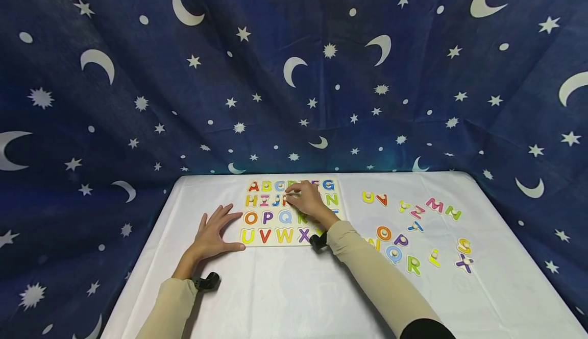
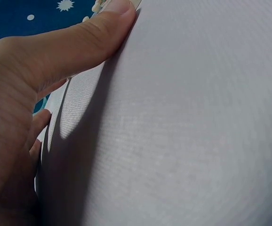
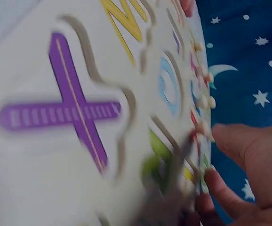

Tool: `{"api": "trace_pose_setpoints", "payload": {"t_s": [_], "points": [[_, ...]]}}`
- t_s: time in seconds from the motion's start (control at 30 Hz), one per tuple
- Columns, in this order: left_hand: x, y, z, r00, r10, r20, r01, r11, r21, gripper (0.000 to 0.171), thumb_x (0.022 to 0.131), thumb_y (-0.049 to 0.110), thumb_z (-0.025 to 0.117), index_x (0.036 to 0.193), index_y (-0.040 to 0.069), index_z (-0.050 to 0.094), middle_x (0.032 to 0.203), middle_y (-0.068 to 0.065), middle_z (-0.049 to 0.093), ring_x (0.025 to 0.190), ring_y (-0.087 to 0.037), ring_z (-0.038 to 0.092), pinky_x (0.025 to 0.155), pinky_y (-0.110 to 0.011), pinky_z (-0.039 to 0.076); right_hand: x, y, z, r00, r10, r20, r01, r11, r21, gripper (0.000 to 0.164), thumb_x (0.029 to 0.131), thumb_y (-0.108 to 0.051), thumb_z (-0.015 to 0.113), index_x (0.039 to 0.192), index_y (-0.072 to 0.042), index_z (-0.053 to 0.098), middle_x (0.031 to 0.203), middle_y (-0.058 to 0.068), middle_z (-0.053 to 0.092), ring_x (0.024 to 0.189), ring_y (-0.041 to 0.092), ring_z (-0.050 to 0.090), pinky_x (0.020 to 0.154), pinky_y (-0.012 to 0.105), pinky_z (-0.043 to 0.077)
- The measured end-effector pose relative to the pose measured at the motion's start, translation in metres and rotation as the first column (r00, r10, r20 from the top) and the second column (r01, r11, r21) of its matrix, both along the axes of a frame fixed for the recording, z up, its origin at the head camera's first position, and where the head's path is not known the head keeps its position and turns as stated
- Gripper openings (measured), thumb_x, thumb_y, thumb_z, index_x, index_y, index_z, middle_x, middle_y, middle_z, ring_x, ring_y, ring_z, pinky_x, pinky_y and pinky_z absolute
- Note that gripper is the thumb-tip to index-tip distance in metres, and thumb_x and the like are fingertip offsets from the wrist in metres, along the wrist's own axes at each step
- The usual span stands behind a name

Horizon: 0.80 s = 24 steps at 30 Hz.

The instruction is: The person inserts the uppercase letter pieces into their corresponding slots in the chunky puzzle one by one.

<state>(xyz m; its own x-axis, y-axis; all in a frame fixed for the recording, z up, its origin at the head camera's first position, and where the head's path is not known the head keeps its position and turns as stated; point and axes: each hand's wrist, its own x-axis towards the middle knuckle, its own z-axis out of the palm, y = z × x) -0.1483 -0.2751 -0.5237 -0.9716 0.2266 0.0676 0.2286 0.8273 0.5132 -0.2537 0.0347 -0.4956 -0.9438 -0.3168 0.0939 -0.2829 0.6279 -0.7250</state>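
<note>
Letter board [image 1: 271,226], cream, flat on the white tabletop [image 1: 275,288], shaped recesses in four rows; knobbed pieces seated in the upper two rows include A [image 1: 253,186], B [image 1: 266,186], G [image 1: 328,185] and H [image 1: 251,200]; the recesses of the lower two rows show printed letters, O, P, Q, U, V, W and X among them. Right hand [image 1: 309,201], above the second row, thumb and finger bent at the K [image 1: 285,200]; whether grasping or released cannot be told. Left hand [image 1: 213,234], holding nothing, fingers spread, thumb and forefinger at the board's left edge. Loose letter pieces, right of the board: U [image 1: 368,197] and V [image 1: 382,199] to the rear; M [image 1: 434,205] and N [image 1: 452,213] farther right; O [image 1: 383,233], P [image 1: 401,240], Q [image 1: 394,254] and R [image 1: 413,265] grouped nearer; S [image 1: 464,246] above X [image 1: 465,263], outermost. White cloth spans from board to front edge, also leftward; starry backdrop [image 1: 294,109] behind the rear edge. Right wrist view adds the sunken purple X recess [image 3: 72,108] and wooden knobs [image 3: 212,102] standing proud; left wrist view adds the thumb's shadow on the cloth.
</note>
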Motion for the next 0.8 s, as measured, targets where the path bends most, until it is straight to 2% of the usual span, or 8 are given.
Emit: {"api": "trace_pose_setpoints", "payload": {"t_s": [0.1, 0.3, 0.5, 0.67, 0.8], "points": [[0.000, 0.000, -0.001, 1.000, 0.003, 0.000, -0.003, 1.000, 0.001, 0.095, 0.063, 0.057, 0.092, 0.144, 0.023, 0.059, 0.164, -0.015, 0.035, 0.154, -0.042, 0.018, 0.120, -0.070, -0.002, -0.003, 0.010, 0.005, 0.996, 0.080, 0.028, -0.079, 0.996, -0.047, 0.025, 0.092, -0.010, 0.076, 0.117, -0.009, 0.077, 0.113, 0.014, 0.066, 0.108, 0.031, 0.060, 0.097, 0.047, 0.051], [0.000, -0.001, -0.001, 1.000, 0.000, 0.001, 0.000, 1.000, -0.004, 0.095, 0.063, 0.058, 0.092, 0.145, 0.023, 0.058, 0.164, -0.015, 0.034, 0.154, -0.043, 0.018, 0.120, -0.070, -0.002, -0.009, 0.037, 0.020, 0.983, 0.180, 0.041, -0.179, 0.984, -0.027, 0.036, 0.094, -0.010, 0.074, 0.129, -0.006, 0.069, 0.123, 0.018, 0.064, 0.106, 0.032, 0.062, 0.093, 0.044, 0.055], [-0.001, -0.001, -0.002, 1.000, 0.002, -0.022, -0.002, 1.000, 0.006, 0.095, 0.063, 0.059, 0.092, 0.143, 0.021, 0.059, 0.163, -0.017, 0.036, 0.153, -0.044, 0.019, 0.119, -0.072, -0.002, -0.016, 0.068, 0.037, 0.982, 0.190, 0.026, -0.190, 0.981, 0.032, 0.039, 0.096, -0.014, 0.074, 0.134, -0.009, 0.066, 0.124, 0.018, 0.066, 0.099, 0.030, 0.064, 0.089, 0.042, 0.056], [-0.002, 0.000, -0.002, 1.000, -0.003, -0.018, 0.003, 1.000, 0.002, 0.095, 0.063, 0.060, 0.091, 0.144, 0.021, 0.059, 0.163, -0.017, 0.035, 0.154, -0.044, 0.018, 0.119, -0.072, -0.002, -0.014, 0.095, 0.049, 0.980, 0.198, 0.008, -0.198, 0.978, 0.060, 0.039, 0.097, -0.013, 0.072, 0.135, -0.008, 0.066, 0.123, 0.019, 0.068, 0.097, 0.031, 0.063, 0.086, 0.045, 0.054], [-0.001, 0.001, -0.002, 1.000, -0.003, -0.010, 0.003, 1.000, 0.012, 0.095, 0.063, 0.060, 0.091, 0.144, 0.021, 0.060, 0.163, -0.017, 0.035, 0.154, -0.044, 0.018, 0.119, -0.072, -0.002, -0.011, 0.114, 0.052, 0.980, 0.198, -0.020, -0.196, 0.978, 0.071, 0.038, 0.096, -0.013, 0.073, 0.134, -0.006, 0.066, 0.121, 0.020, 0.069, 0.099, 0.032, 0.064, 0.086, 0.047, 0.055]]}}
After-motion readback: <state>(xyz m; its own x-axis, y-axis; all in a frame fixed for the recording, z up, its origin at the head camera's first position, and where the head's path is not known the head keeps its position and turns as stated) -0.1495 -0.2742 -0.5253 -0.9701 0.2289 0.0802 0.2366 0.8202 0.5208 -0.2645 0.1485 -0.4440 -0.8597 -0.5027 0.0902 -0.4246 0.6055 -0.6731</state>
